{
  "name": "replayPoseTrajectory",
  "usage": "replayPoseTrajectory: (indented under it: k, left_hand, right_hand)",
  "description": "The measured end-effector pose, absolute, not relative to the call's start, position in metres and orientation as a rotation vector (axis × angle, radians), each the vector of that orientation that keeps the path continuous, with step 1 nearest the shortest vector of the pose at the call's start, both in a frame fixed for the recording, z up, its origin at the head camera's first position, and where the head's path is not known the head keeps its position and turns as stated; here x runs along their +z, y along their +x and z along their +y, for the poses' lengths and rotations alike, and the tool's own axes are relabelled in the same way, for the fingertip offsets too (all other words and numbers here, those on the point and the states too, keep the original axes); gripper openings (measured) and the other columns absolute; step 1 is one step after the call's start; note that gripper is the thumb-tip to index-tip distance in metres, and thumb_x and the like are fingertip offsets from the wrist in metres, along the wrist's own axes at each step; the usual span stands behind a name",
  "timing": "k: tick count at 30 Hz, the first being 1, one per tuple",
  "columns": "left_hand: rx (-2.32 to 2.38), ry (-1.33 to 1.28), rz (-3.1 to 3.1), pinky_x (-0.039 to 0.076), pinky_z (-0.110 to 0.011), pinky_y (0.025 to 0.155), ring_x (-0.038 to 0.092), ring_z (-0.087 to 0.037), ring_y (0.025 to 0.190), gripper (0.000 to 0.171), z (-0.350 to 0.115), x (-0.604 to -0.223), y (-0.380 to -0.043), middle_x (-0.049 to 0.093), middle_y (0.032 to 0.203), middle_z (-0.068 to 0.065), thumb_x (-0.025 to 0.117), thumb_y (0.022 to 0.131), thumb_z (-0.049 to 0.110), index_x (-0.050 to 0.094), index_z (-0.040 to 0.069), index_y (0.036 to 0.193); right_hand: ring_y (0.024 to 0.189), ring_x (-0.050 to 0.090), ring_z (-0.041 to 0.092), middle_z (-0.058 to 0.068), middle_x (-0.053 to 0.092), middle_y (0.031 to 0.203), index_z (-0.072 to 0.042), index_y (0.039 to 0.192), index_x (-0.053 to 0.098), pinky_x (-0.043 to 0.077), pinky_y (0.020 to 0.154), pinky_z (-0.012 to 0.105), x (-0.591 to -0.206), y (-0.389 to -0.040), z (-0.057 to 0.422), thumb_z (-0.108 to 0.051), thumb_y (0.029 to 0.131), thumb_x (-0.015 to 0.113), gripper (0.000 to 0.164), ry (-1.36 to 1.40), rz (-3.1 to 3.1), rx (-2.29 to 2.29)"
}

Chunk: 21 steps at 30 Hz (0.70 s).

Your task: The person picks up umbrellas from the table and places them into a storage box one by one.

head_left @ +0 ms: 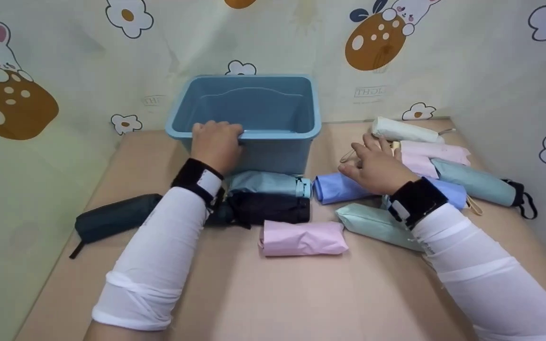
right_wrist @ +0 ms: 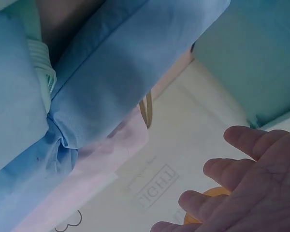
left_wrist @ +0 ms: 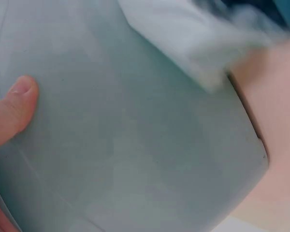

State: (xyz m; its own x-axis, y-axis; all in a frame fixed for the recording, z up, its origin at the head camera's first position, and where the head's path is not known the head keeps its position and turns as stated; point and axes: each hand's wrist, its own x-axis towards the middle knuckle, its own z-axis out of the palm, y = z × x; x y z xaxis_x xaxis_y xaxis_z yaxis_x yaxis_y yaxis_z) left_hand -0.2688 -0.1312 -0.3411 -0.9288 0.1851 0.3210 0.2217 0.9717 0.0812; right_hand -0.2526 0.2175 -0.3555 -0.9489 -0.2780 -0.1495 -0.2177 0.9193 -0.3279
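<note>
My left hand (head_left: pixel 216 144) grips the near rim of a blue plastic bin (head_left: pixel 275 154), fingers hooked over the edge. In the left wrist view its thumb (left_wrist: pixel 20 99) lies against the bin's outer wall (left_wrist: pixel 135 140). The bin stands upright, and its visible inside shows no umbrella. To its right, my right hand (head_left: pixel 379 163) is spread over a blue folded umbrella (head_left: pixel 341 187), next to a pale pink one (head_left: pixel 436 154). The right wrist view shows the palm (right_wrist: pixel 266 188) and fingers straight and holding nothing, apart from the blue umbrella (right_wrist: pixel 121 77).
More folded umbrellas lie around: white (head_left: pixel 405 130), grey-teal (head_left: pixel 479 182) and mint (head_left: pixel 372 222) at right; light blue (head_left: pixel 266 184), black (head_left: pixel 273 208) and pink (head_left: pixel 306 239) before the bin; dark green (head_left: pixel 116 218) at left. A patterned curtain (head_left: pixel 273 38) backs the table (head_left: pixel 292 293).
</note>
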Motion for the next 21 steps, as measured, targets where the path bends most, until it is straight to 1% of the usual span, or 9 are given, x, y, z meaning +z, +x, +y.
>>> replayPoseTrajectory:
  k: [2,7,8,10,15,16,17,20,21]
  left_hand:
    - [-0.150,-0.326,-2.803,0.042,-0.051,0.080,0.064,-0.037,0.086,0.008,-0.116,-0.340,-0.270,0.075,0.092,-0.014,0.073,0.095,0.017,0.072,0.010,0.091]
    - [-0.096,-0.374,-2.828,0.043,-0.046,0.080,0.063,-0.032,0.084,0.011,-0.082,-0.337,-0.272,0.075,0.093,-0.010,0.073,0.098,0.024,0.074,0.013,0.098]
    - [-0.084,-0.381,-2.832,0.044,-0.045,0.079,0.063,-0.031,0.084,0.012,-0.077,-0.337,-0.272,0.076,0.093,-0.009,0.073,0.099,0.025,0.075,0.014,0.100]
    - [-0.062,-0.387,-2.842,0.045,-0.044,0.080,0.064,-0.030,0.084,0.013,-0.068,-0.335,-0.272,0.076,0.093,-0.008,0.072,0.099,0.027,0.075,0.014,0.102]
    - [-0.052,-0.376,-2.849,0.046,-0.043,0.079,0.065,-0.029,0.083,0.012,-0.052,-0.331,-0.273,0.077,0.092,-0.007,0.068,0.101,0.023,0.076,0.015,0.101]
    - [-0.054,-0.375,-2.850,0.046,-0.043,0.078,0.064,-0.029,0.083,0.012,-0.049,-0.331,-0.274,0.077,0.092,-0.007,0.068,0.101,0.022,0.076,0.015,0.101]
    - [-0.056,-0.376,-2.852,0.046,-0.042,0.077,0.064,-0.028,0.082,0.012,-0.047,-0.330,-0.274,0.077,0.092,-0.007,0.067,0.102,0.021,0.076,0.014,0.100]
    - [-0.077,-0.401,-2.865,0.047,-0.042,0.077,0.064,-0.028,0.082,0.013,-0.043,-0.328,-0.275,0.076,0.092,-0.007,0.066,0.102,0.022,0.075,0.013,0.101]
    - [-0.097,-0.414,-2.870,0.048,-0.042,0.077,0.064,-0.028,0.083,0.013,-0.044,-0.327,-0.275,0.076,0.093,-0.007,0.065,0.103,0.022,0.075,0.013,0.102]
  right_hand:
    - [0.160,-0.008,0.053,0.027,0.004,0.175,-0.002,0.165,0.027,-0.006,0.118,0.080,-0.355,-0.254,0.217,-0.061,0.105,0.048,0.086,-0.375,2.888,-0.458]
    - [0.160,-0.009,0.053,0.027,0.003,0.175,-0.002,0.165,0.028,-0.007,0.117,0.081,-0.356,-0.256,0.218,-0.064,0.104,0.049,0.089,-0.368,2.887,-0.479]
    - [0.160,-0.009,0.053,0.026,0.003,0.175,-0.002,0.162,0.035,-0.007,0.117,0.081,-0.356,-0.257,0.218,-0.064,0.104,0.049,0.086,-0.369,2.887,-0.486]
    - [0.160,-0.008,0.054,0.026,0.003,0.175,-0.002,0.161,0.036,-0.007,0.117,0.081,-0.356,-0.257,0.218,-0.061,0.104,0.051,0.084,-0.368,2.885,-0.494]
    - [0.159,-0.007,0.056,0.024,-0.001,0.175,-0.003,0.161,0.036,-0.005,0.117,0.082,-0.355,-0.258,0.218,-0.055,0.105,0.053,0.078,-0.367,2.876,-0.485]
    - [0.158,-0.006,0.057,0.024,-0.001,0.175,-0.003,0.158,0.041,-0.004,0.117,0.082,-0.354,-0.259,0.218,-0.054,0.105,0.053,0.074,-0.365,2.872,-0.477]
    - [0.158,-0.006,0.057,0.024,0.000,0.175,-0.003,0.157,0.042,-0.002,0.117,0.082,-0.354,-0.259,0.218,-0.054,0.106,0.053,0.074,-0.364,2.866,-0.465]
    - [0.157,0.006,0.061,0.026,0.010,0.174,-0.001,0.149,0.050,0.007,0.117,0.083,-0.353,-0.260,0.218,-0.053,0.105,0.055,0.069,-0.383,2.841,-0.385]
    - [0.156,0.014,0.060,0.027,0.018,0.172,0.000,0.146,0.053,0.012,0.118,0.081,-0.353,-0.261,0.219,-0.053,0.104,0.056,0.068,-0.399,2.831,-0.343]
